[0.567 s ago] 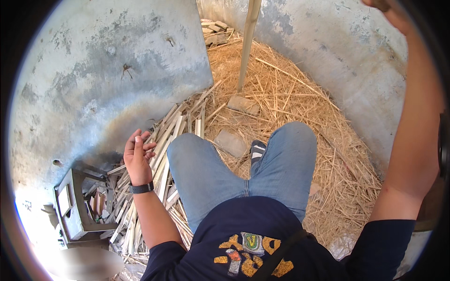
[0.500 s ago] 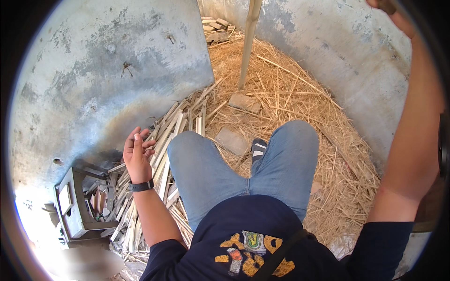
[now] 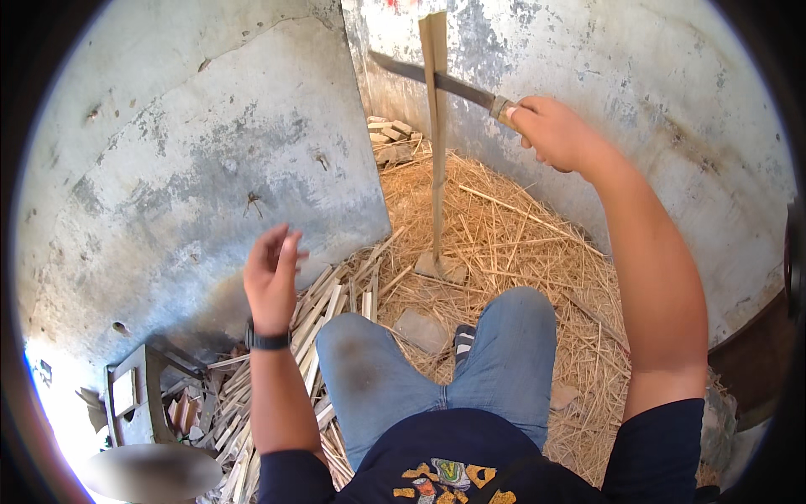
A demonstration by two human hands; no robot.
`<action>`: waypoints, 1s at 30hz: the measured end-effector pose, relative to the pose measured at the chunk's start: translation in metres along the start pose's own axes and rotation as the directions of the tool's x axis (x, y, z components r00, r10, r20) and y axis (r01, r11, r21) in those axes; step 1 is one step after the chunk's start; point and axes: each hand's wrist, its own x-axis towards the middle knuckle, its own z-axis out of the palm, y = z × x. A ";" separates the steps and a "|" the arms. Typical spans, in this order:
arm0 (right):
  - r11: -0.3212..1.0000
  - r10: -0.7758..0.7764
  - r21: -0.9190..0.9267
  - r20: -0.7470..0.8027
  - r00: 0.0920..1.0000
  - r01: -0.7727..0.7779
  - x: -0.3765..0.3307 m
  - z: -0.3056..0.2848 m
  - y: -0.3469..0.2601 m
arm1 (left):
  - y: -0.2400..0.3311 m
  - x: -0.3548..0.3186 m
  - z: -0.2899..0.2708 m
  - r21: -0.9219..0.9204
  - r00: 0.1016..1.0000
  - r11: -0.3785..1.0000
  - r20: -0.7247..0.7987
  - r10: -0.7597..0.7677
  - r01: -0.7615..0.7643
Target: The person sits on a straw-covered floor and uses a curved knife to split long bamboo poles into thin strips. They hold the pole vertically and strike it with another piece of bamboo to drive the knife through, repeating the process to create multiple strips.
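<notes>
Right hand (image 3: 556, 134) is gripping a long-bladed knife (image 3: 437, 80), blade meeting the top of an upright bamboo strip (image 3: 436, 143). Left hand (image 3: 270, 279) is hovering wide, holding nothing, above split strips (image 3: 323, 307).

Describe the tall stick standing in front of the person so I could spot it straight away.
Look to the corner where the two grey walls meet, above the straw-covered floor. There a pale bamboo strip stands upright, its foot on a small block. Unlike the short split sticks lying flat nearby, it is tall, and the right hand holds a long blade across its top.
</notes>
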 end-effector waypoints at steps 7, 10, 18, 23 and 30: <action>0.956 -0.198 -0.247 -0.136 0.971 0.160 -0.030 0.012 -0.004 | 0.119 0.118 0.090 0.181 0.746 0.726 0.096 0.659 -0.664; 0.946 -0.242 -0.259 -0.156 0.958 0.197 -0.026 0.014 0.000 | 0.156 0.149 0.125 0.217 0.598 0.563 0.154 0.787 -0.797; 0.929 -0.330 -0.203 -0.074 0.941 0.310 -0.023 0.011 0.013 | 0.198 0.171 0.185 0.399 0.676 0.549 0.496 0.545 -0.735; 0.954 -0.292 -0.063 0.002 0.956 0.292 -0.015 0.012 0.022 | 0.202 0.175 0.191 0.332 0.715 0.693 0.588 0.378 -0.640; 0.991 -0.075 0.125 0.202 0.977 0.050 -0.017 0.000 -0.004 | 0.199 0.186 0.187 0.395 0.725 0.637 0.554 0.409 -0.662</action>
